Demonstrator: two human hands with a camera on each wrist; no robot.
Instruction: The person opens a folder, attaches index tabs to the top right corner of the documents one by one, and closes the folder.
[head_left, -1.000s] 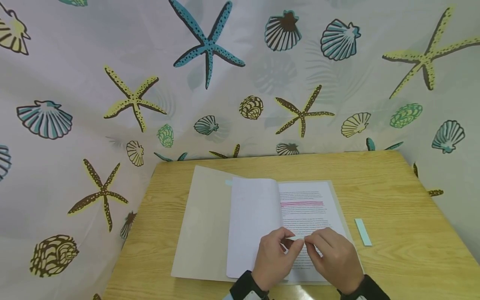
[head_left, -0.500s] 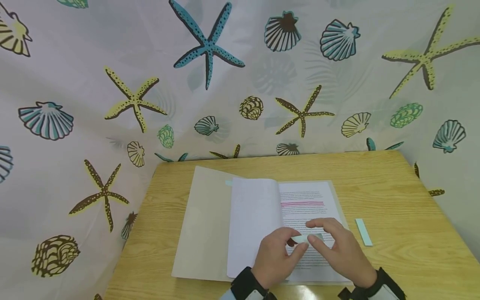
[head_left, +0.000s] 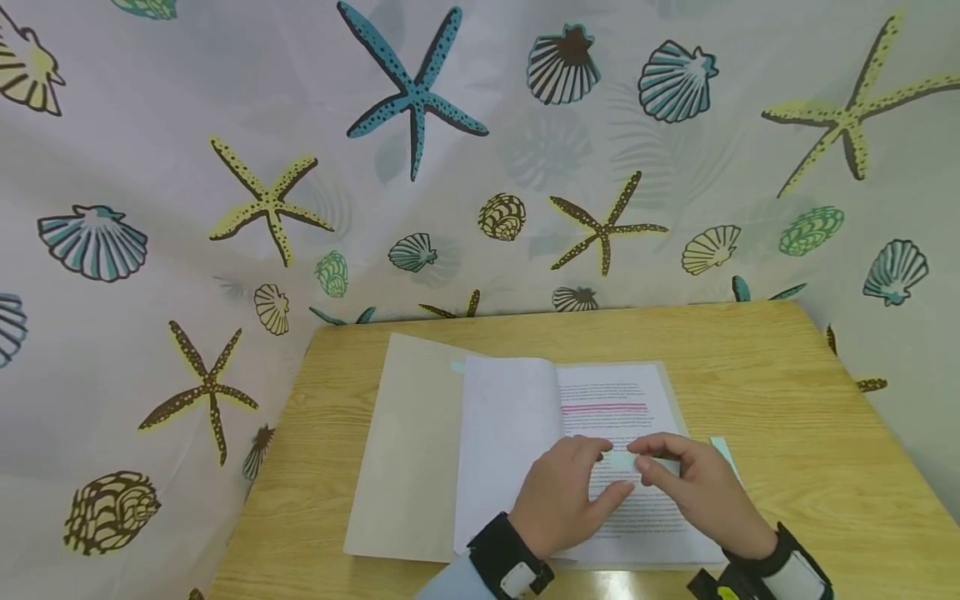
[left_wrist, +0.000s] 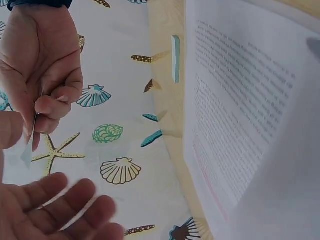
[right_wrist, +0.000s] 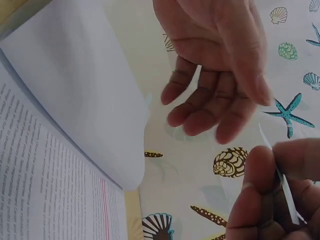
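My right hand (head_left: 705, 487) pinches a thin pale blue sticky note strip (right_wrist: 287, 197) between thumb and forefinger, above the printed page. Facing it, my left hand (head_left: 558, 496) has its fingers spread and relaxed, holding nothing, just short of the strip's free end. Below both hands lies an open bound document (head_left: 506, 450), its left side blank and its right page (head_left: 603, 392) printed with text and pink highlighted lines. The right wrist view shows the left palm (right_wrist: 215, 55) with its fingers loosely bent, apart from the strip.
A pale blue strip-shaped pad (head_left: 722, 450) lies on the wooden table (head_left: 810, 433), right of the document and partly behind the right hand. Another blue tab (head_left: 457, 366) sticks out at the cream cover (head_left: 412, 450). A shell-patterned cloth (head_left: 450, 192) hangs behind.
Both hands were together at the strip; the left has let go and opened its fingers. The right hand has moved up and right, now pinching the strip again after its fingers spread.
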